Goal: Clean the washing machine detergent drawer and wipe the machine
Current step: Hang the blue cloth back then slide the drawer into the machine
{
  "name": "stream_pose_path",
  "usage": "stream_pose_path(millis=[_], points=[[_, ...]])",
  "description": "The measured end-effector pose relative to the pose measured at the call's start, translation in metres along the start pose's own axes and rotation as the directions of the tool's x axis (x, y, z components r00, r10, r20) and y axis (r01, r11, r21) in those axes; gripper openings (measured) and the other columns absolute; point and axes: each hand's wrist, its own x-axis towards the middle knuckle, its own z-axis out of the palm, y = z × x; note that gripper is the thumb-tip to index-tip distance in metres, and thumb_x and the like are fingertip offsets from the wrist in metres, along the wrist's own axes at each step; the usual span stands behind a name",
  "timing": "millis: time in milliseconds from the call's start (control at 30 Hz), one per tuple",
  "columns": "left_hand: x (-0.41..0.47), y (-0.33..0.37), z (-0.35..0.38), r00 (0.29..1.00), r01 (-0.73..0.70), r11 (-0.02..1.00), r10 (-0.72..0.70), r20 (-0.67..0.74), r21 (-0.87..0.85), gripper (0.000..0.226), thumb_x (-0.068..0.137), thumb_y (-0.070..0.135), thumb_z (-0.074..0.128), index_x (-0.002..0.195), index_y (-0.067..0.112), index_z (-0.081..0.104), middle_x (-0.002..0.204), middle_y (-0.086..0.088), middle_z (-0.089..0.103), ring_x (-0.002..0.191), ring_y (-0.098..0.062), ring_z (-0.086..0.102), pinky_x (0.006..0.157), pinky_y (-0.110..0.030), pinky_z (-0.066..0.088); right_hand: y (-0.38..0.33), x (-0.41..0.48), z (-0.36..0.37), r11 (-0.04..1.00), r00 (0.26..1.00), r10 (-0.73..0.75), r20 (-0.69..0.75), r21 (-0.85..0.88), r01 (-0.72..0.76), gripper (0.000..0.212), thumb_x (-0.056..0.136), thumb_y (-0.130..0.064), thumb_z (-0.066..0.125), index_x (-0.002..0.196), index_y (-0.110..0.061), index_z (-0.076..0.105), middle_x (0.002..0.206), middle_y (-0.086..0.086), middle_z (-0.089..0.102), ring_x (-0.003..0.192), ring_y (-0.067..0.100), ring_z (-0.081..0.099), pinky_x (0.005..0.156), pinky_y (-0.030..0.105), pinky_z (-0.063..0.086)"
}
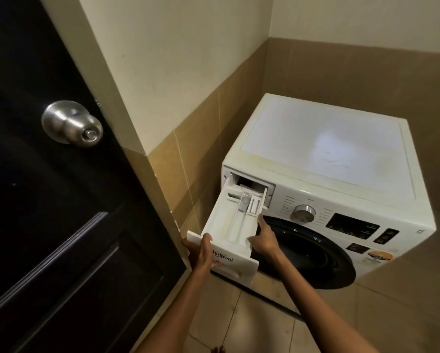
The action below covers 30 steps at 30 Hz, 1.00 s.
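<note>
A white front-loading washing machine (326, 159) stands in the corner, its top dusty and stained. Its white detergent drawer (224, 225) is pulled far out of the slot at the upper left of the front panel. My left hand (201, 252) grips the drawer's front panel from below and around its left end, partly covering the brand lettering. My right hand (263, 238) holds the drawer's right side wall, with the thumb inside the compartment and fingers along the outside. The drawer's inner compartments look grimy.
A dark door (48, 200) with a metal knob (72, 123) stands open close on the left. Tiled walls close in behind and right of the machine. The round dark porthole door (313, 253) sits just under my right hand. The floor is beige tile (252, 322).
</note>
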Motion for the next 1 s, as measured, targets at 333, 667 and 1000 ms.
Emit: stream_pose_path(millis=[333,667,1000], points=[[-0.032,0.043,0.008,0.994,-0.112,0.994,0.112,0.016,-0.021,0.045,0.078,0.023,0.054,0.112,0.023,0.026,0.103,-0.017,0.05,0.09,-0.042,0.06,0.057,-0.042,0.056,0.0,0.028,0.005,0.999,0.999,-0.001,-0.054,0.047,0.004,0.085,0.081,0.009,0.053,0.15,-0.017,0.012,0.133,0.012,0.053,0.113,0.03,0.056,0.096,0.041,0.049],[-0.024,0.048,0.021,0.99,-0.123,0.992,0.123,0.072,0.003,0.052,0.087,0.034,0.057,0.124,0.024,0.023,0.114,-0.02,0.05,0.095,-0.038,0.059,0.057,-0.04,0.056,-0.003,0.039,-0.007,0.999,0.996,-0.022,-0.085,0.026,0.024,0.079,0.085,0.005,0.055,0.15,-0.013,0.012,0.146,0.011,0.04,0.117,0.03,0.054,0.093,0.037,0.048],[0.003,0.064,0.035,0.96,0.043,0.987,0.002,0.28,-0.156,0.066,0.094,0.051,0.035,0.142,0.007,0.024,0.127,-0.028,0.048,0.112,-0.043,0.051,0.08,-0.049,0.048,-0.004,0.057,-0.007,0.999,0.989,-0.04,-0.14,0.026,0.044,0.075,0.088,-0.008,0.059,0.149,-0.016,0.016,0.143,0.015,0.044,0.115,0.03,0.056,0.102,0.044,0.044]])
